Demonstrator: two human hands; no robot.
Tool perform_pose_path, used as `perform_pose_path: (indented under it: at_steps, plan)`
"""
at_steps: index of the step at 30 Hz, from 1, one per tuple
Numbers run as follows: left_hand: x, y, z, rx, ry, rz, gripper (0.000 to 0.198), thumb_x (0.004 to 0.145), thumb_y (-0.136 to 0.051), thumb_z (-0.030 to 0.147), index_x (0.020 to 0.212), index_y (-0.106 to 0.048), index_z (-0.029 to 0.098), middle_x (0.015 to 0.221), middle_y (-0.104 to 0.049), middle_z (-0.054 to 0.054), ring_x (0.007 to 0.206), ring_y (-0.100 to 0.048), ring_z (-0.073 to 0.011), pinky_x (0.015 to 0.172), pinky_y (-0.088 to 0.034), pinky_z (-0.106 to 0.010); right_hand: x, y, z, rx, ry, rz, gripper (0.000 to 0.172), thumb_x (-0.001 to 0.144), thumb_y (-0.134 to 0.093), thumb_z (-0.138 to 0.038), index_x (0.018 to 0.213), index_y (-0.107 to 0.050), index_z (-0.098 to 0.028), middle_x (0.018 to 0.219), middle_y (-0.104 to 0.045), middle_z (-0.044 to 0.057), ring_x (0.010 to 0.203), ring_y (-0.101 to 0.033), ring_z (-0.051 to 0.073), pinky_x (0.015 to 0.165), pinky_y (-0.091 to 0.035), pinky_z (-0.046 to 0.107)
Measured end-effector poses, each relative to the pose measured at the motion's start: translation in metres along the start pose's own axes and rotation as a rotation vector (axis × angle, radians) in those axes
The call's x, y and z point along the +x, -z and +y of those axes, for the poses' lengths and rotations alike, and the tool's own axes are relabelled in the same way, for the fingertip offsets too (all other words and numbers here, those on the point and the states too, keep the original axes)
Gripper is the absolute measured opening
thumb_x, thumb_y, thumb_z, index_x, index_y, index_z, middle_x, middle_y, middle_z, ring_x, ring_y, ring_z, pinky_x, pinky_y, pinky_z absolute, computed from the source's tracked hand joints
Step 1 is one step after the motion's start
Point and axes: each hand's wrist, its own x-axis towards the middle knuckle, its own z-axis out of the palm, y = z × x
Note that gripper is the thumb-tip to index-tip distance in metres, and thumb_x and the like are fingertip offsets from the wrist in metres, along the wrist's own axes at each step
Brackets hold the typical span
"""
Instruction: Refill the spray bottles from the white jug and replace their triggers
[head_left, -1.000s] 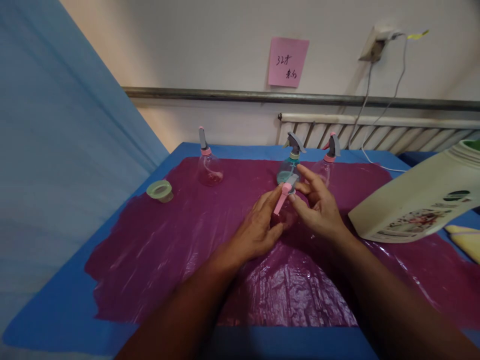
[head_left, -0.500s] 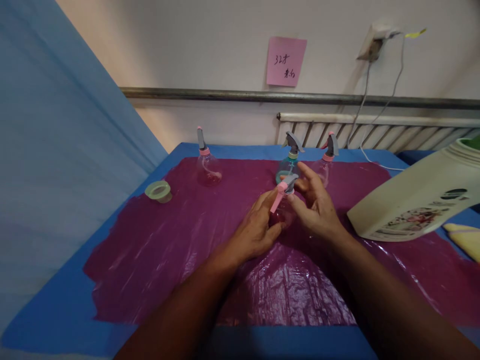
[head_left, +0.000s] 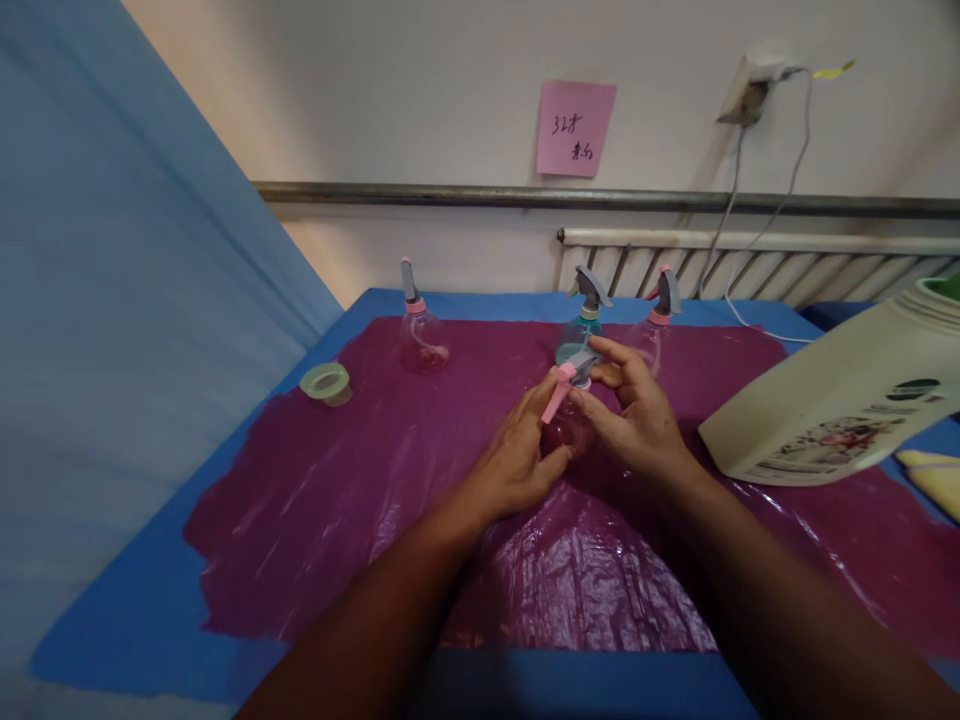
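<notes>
A clear pink spray bottle [head_left: 564, 430] with a pink trigger and grey head stands in front of me, partly covered by my hands. My left hand [head_left: 517, 460] is wrapped round the left side of its body, thumb at the front. At the bottle's neck, just under the head, the fingers and thumb of my right hand [head_left: 641, 415] close from the right. Directly behind it is a teal spray bottle [head_left: 574, 345] holding some liquid. Another pink spray bottle [head_left: 654, 335] stands behind my right hand, partly hidden by it.
A third pink spray bottle [head_left: 424, 345] stands at the back left, near a small pale green cup [head_left: 328, 384]. On the right leans a large cream jug [head_left: 817, 410], with a yellow cloth [head_left: 930, 480] beside it. Purple plastic sheeting [head_left: 352, 480] covers the blue table [head_left: 112, 620].
My right fingers have drawn in closer round the bottle's neck. My left hand keeps its place on the body. The whole view has shifted slightly.
</notes>
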Motion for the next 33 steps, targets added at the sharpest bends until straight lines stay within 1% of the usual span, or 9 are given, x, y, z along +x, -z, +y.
perform_pose_path:
  at_steps: [4,7,10,16,19,22,26,29,33]
  plan:
    - [0.000,-0.003,0.000,0.022,0.016,0.006,0.111,0.095,-0.071,0.013,0.186,-0.013,0.034,0.194,-0.027,-0.012,0.178,-0.032,-0.0406,0.145,-0.032,-0.068,0.000,0.002,0.002,0.017,-0.005,0.003,0.077,0.097,-0.089,-0.040,0.166,-0.055,-0.035,0.124,-0.081,0.007,0.119,-0.078,0.029,0.116,-0.060,0.060]
    - [-0.001,-0.002,0.005,0.039,0.084,-0.003,0.108,0.094,-0.072,0.016,0.185,-0.016,0.032,0.194,-0.025,-0.012,0.178,-0.032,-0.0407,0.145,-0.033,-0.066,0.000,0.004,-0.001,-0.001,-0.025,0.028,0.069,0.091,-0.095,-0.043,0.153,-0.065,-0.032,0.125,-0.080,0.007,0.112,-0.078,0.027,0.110,-0.063,0.054]
    - [0.000,0.001,0.010,0.040,0.132,-0.006,0.105,0.095,-0.071,0.017,0.185,-0.017,0.032,0.193,-0.029,-0.010,0.176,-0.036,-0.0383,0.144,-0.036,-0.063,0.002,0.008,-0.007,-0.041,-0.015,0.040,0.062,0.086,-0.098,-0.044,0.140,-0.070,-0.030,0.132,-0.079,0.008,0.113,-0.078,0.027,0.108,-0.064,0.050]
    - [0.000,0.003,0.012,0.067,0.170,0.043,0.110,0.088,-0.066,0.008,0.184,-0.021,0.035,0.184,-0.046,-0.010,0.167,-0.051,-0.0348,0.139,-0.044,-0.058,0.004,0.026,-0.016,-0.042,0.043,-0.117,0.056,0.105,-0.078,-0.042,0.158,-0.061,-0.033,0.148,-0.078,0.011,0.132,-0.077,0.029,0.119,-0.059,0.054]
    - [-0.001,0.001,0.012,0.152,0.230,0.099,0.093,0.085,-0.064,0.007,0.173,-0.041,0.029,0.165,-0.064,-0.011,0.154,-0.063,-0.0317,0.132,-0.051,-0.052,0.005,0.032,-0.017,-0.168,0.063,-0.095,0.054,0.103,-0.080,-0.041,0.154,-0.068,-0.032,0.140,-0.082,0.011,0.124,-0.080,0.030,0.118,-0.061,0.055]
    - [-0.002,-0.001,0.014,0.245,0.318,0.186,0.061,0.086,-0.064,0.010,0.145,-0.061,0.024,0.141,-0.076,-0.012,0.133,-0.073,-0.0315,0.117,-0.060,-0.049,0.009,0.033,-0.019,-0.224,0.048,-0.044,0.053,0.097,-0.087,-0.042,0.147,-0.075,-0.029,0.132,-0.085,0.010,0.113,-0.083,0.029,0.110,-0.065,0.053]
    - [-0.002,0.001,0.018,0.297,0.340,0.240,0.022,0.097,-0.063,0.019,0.118,-0.065,0.025,0.116,-0.080,-0.008,0.108,-0.077,-0.0281,0.097,-0.063,-0.043,0.026,0.026,-0.027,-0.155,0.007,0.038,0.054,0.090,-0.093,-0.045,0.140,-0.080,-0.029,0.125,-0.087,0.009,0.107,-0.084,0.028,0.100,-0.070,0.049]
    - [-0.003,0.003,0.023,0.316,0.278,0.195,0.010,0.103,-0.062,0.026,0.111,-0.067,0.025,0.103,-0.082,-0.004,0.093,-0.078,-0.0241,0.086,-0.061,-0.037,0.052,0.012,-0.035,-0.204,0.014,0.081,0.046,0.091,-0.091,-0.047,0.131,-0.083,-0.028,0.118,-0.087,0.007,0.096,-0.083,0.027,0.093,-0.071,0.048]
    - [-0.004,0.003,0.027,0.359,0.178,0.095,0.013,0.107,-0.061,0.033,0.104,-0.071,0.025,0.095,-0.083,-0.003,0.087,-0.080,-0.0236,0.078,-0.058,-0.035,0.096,-0.023,-0.038,-0.233,0.094,0.063,0.040,0.091,-0.087,-0.046,0.125,-0.083,-0.026,0.114,-0.087,0.007,0.093,-0.081,0.026,0.089,-0.069,0.047]
